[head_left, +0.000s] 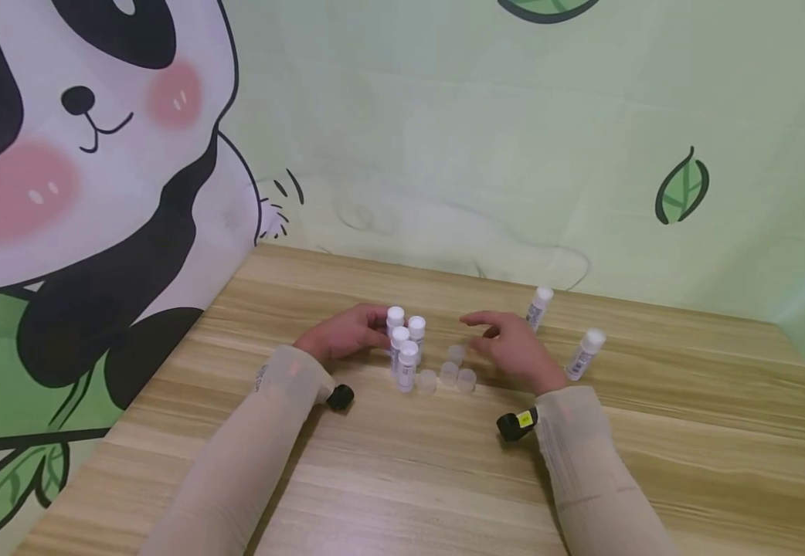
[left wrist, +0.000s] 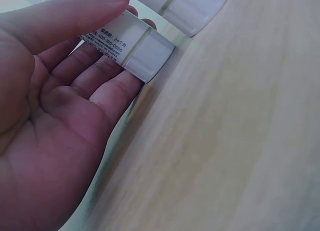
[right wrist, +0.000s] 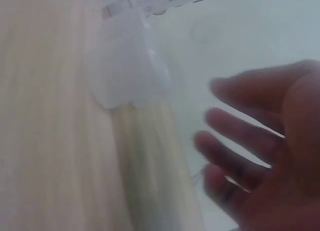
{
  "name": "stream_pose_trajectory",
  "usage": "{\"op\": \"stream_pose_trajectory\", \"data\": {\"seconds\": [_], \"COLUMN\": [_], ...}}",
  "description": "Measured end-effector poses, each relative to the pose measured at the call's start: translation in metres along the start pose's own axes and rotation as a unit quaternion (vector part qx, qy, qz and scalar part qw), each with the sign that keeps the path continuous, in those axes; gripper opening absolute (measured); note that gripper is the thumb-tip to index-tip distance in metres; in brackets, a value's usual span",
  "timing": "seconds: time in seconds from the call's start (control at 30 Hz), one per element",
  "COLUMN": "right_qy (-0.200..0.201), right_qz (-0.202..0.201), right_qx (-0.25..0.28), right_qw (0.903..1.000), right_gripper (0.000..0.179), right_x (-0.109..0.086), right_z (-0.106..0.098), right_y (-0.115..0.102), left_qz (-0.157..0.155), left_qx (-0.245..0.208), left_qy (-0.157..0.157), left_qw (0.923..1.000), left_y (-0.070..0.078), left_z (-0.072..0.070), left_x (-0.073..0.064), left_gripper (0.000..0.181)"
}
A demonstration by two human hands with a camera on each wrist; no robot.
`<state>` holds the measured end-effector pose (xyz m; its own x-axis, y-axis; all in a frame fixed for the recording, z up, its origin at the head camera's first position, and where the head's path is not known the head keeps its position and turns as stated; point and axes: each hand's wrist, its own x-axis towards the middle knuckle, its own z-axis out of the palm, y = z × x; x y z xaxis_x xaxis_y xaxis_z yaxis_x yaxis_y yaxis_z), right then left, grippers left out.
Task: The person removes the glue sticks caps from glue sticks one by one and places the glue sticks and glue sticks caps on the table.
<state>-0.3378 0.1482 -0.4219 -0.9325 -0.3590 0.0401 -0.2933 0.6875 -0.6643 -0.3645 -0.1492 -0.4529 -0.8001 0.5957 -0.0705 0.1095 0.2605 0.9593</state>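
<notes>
My left hand (head_left: 350,333) is at the left side of a tight group of upright white glue sticks (head_left: 405,369). In the left wrist view, its thumb lies over one printed glue stick (left wrist: 120,41) and the fingers curl behind it, holding it. A second glue stick (left wrist: 185,8) stands just beyond. My right hand (head_left: 514,347) hovers to the right of the group, fingers apart and holding nothing. Below and left of it, several short translucent caps (head_left: 449,374) sit on the table beside the group. The right wrist view shows blurred translucent pieces (right wrist: 127,66) away from the fingertips.
Two more upright glue sticks stand on the right, one (head_left: 540,307) behind the right hand and one (head_left: 586,354) farther right. The wooden table (head_left: 375,479) meets a green printed backdrop (head_left: 444,154) at its far edge, with a panda picture (head_left: 96,193) at left.
</notes>
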Motion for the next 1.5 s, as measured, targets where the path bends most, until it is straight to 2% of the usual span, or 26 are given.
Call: {"op": "stream_pose_trajectory", "data": {"seconds": [0.1, 0.2, 0.4, 0.5, 0.6, 0.77, 0.87, 1.2, 1.37, 1.5], "right_qy": [0.062, 0.134, 0.270, 0.316, 0.343, 0.369, 0.373, 0.323, 0.311, 0.316], "right_qz": [-0.003, -0.007, -0.005, 0.004, 0.019, 0.045, 0.057, 0.130, 0.145, 0.155], "right_qx": [0.018, 0.033, 0.036, 0.040, 0.045, 0.066, 0.070, 0.093, 0.100, 0.109], "right_qw": [0.9979, 0.9904, 0.9622, 0.9479, 0.9379, 0.9260, 0.9235, 0.9328, 0.9338, 0.9298], "right_gripper": [0.039, 0.041, 0.042, 0.044, 0.048, 0.053, 0.057, 0.080, 0.077, 0.071], "right_x": [0.000, -0.002, -0.001, -0.001, 0.000, 0.000, 0.000, 0.000, 0.000, 0.001], "right_z": [-0.004, -0.007, -0.008, -0.009, -0.010, -0.011, -0.012, -0.009, -0.007, -0.005], "right_y": [-0.002, -0.004, -0.001, 0.000, 0.002, 0.005, 0.008, 0.020, 0.023, 0.026], "left_qz": [-0.001, -0.008, -0.018, -0.023, -0.030, -0.036, -0.042, -0.043, -0.041, -0.027], "left_qx": [0.000, 0.001, 0.010, 0.012, 0.009, 0.004, 0.003, 0.000, 0.013, 0.026], "left_qy": [0.002, 0.002, 0.009, 0.012, 0.017, 0.022, 0.025, 0.019, 0.017, 0.014], "left_qw": [1.0000, 1.0000, 0.9998, 0.9996, 0.9994, 0.9991, 0.9988, 0.9989, 0.9989, 0.9992], "left_y": [-0.001, -0.001, 0.000, 0.001, 0.001, 0.001, 0.001, 0.002, 0.002, 0.001], "left_z": [0.000, 0.001, 0.001, 0.002, 0.002, 0.002, 0.001, 0.001, 0.001, 0.000], "left_x": [0.000, 0.000, -0.001, -0.001, -0.001, -0.001, -0.001, -0.004, -0.005, -0.004], "left_gripper": [0.040, 0.040, 0.042, 0.041, 0.040, 0.040, 0.040, 0.042, 0.040, 0.039]}}
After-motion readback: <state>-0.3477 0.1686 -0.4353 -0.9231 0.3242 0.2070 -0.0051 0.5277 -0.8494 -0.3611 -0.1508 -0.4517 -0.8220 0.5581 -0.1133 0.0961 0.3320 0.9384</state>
